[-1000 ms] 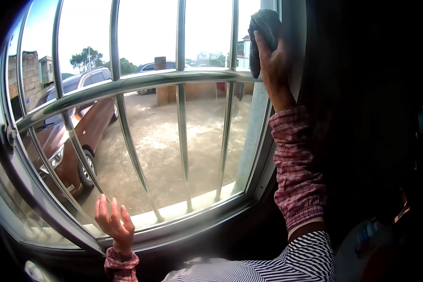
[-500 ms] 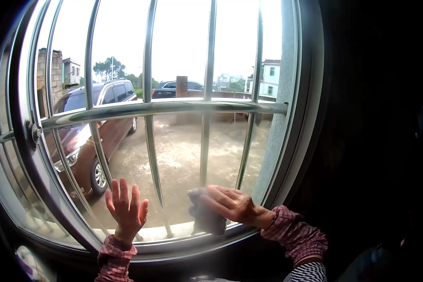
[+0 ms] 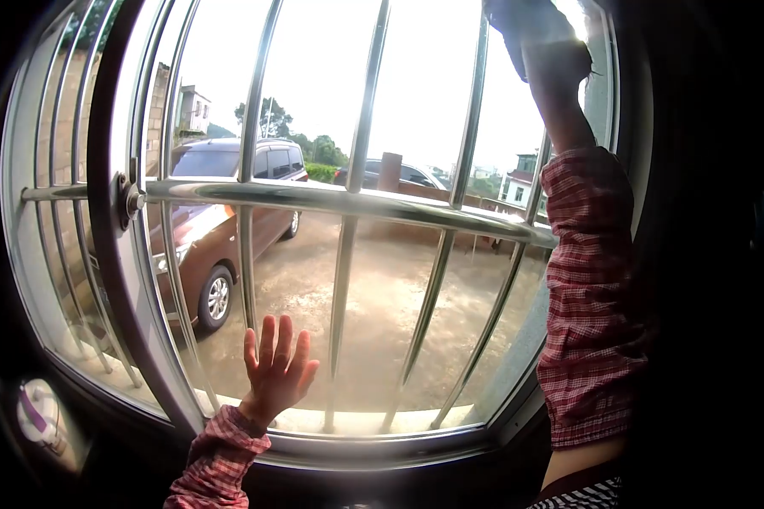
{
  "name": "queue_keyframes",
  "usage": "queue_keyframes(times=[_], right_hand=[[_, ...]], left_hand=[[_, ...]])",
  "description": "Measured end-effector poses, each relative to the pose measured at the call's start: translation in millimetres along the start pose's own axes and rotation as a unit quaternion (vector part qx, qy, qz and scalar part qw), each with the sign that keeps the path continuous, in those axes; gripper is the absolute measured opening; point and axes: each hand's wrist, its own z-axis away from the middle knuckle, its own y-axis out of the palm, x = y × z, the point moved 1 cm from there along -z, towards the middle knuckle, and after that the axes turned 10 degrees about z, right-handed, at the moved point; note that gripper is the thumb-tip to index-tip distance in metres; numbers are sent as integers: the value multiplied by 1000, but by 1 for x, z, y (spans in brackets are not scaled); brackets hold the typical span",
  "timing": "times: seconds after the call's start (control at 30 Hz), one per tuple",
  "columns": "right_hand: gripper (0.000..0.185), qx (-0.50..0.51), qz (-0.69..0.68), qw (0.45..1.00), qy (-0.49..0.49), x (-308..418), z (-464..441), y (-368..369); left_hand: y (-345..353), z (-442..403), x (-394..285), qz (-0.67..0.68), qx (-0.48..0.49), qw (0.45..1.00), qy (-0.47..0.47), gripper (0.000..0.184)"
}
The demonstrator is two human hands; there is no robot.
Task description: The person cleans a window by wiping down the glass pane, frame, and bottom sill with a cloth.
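My left hand point(image 3: 278, 371) is raised with its fingers spread, against or just in front of the lower window glass point(image 3: 314, 339). Nothing is in it. High at the upper right of the pane, my right hand point(image 3: 552, 47) presses a dark cloth point(image 3: 509, 17) near the window frame point(image 3: 632, 102). Glare and the top edge of the view blur its fingers. Metal bars point(image 3: 348, 202) stand beyond the glass.
A latch point(image 3: 132, 202) sits on the dark sash upright point(image 3: 115, 127) at the left. Outside are a brown car point(image 3: 216, 229), a brick post point(image 3: 390, 172) and a concrete yard point(image 3: 382, 288). A pale object point(image 3: 38, 411) lies at the lower left.
My right hand has swept with the cloth from the top right down to the lower pane, then up to the upper right again. My left hand appears farther right, and the view has shifted left.
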Motion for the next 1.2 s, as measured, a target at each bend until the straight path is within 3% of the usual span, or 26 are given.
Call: queue_keyframes(times=[0.03, 0.1, 0.13, 0.17, 0.2, 0.23, 0.33, 0.4, 0.43, 0.53, 0.57, 0.67, 0.73, 0.8, 0.87, 0.97, 1.0, 1.07, 1.13, 1.2], right_hand=[[27, -60, -54, 994, -75, 31, 1, -10], [34, -90, -366, 926, -38, 116, 21, -122], [44, -72, -449, 887, -76, 138, 37, -159], [51, -45, -492, 864, -99, 165, 64, -184], [54, -2, -471, 867, -162, 186, 102, -204], [52, 91, -478, 834, -261, 182, 118, -241], [47, 47, -463, 799, -381, 182, 208, -278], [46, -8, -446, 809, -383, 137, 188, -272], [45, 33, -468, 813, -346, 121, 172, -263], [50, 27, -335, 922, -191, 73, 144, -204], [49, 14, -416, 901, -120, 44, 127, -179], [37, 84, -263, 961, -18, -61, 108, -109], [38, 173, 5, 982, 81, -131, 117, -67], [42, 95, -173, 980, 6, -200, 152, -31], [43, 175, -198, 964, 11, -177, 167, -85], [46, 210, -155, 965, -37, -91, 200, -187], [55, 170, -184, 963, -94, -70, 215, -215], [61, 239, -231, 935, -125, -40, 253, -275], [46, 296, -295, 896, -149, -13, 291, -332], [42, 351, -364, 852, -130, 10, 334, -381]], left_hand=[[0, 0, 0, 2, -3, 1000, 2, 59], [-1, -1, -1, 7, 0, 1000, 0, 59], [-2, 0, 0, 9, 2, 1000, 1, 59], [-2, -1, 1, 11, 1, 1000, 3, 59], [-3, 0, 2, 12, 2, 1000, 9, 57], [-1, 6, 5, 12, 4, 1000, 29, 57], [0, 16, 14, 9, 15, 997, 69, 56], [1, 18, 16, -1, 21, 998, 60, 61], [-3, 15, 14, -12, 29, 998, 62, 63], [-6, 12, 12, -21, 30, 997, 65, 63], [-6, 11, 12, -18, 27, 997, 67, 63], [-5, 14, 11, -8, 30, 998, 55, 57], [-6, 14, 9, -17, 28, 998, 56, 55], [-6, 13, 10, -29, 29, 996, 74, 52], [-4, 13, 8, -32, 26, 996, 75, 52], [-3, 15, 8, -30, 27, 996, 76, 52], [-4, 15, 8, -30, 29, 996, 79, 52], [-2, 15, 9, -26, 18, 996, 82, 52], [1, 18, 10, -29, 13, 996, 82, 53], [0, 17, 10, -28, 16, 996, 77, 53]])
